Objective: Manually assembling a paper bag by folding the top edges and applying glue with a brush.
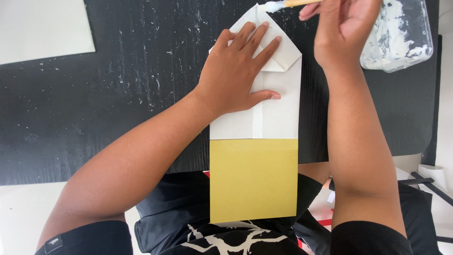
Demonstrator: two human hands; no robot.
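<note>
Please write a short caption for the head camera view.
Left hand presses folded white paper; right hand holds a glue brush.

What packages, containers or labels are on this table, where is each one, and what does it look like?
Paper bag: middle of the black table, flat, white folded upper part, mustard-yellow lower part; left hand presses on it.
Clear plastic tub: top right, rounded corners, smeared with white paste.
Brush: top edge, white tip, in the right hand.
White sheet: top left, plain.
No labels, signs or screens.
</note>
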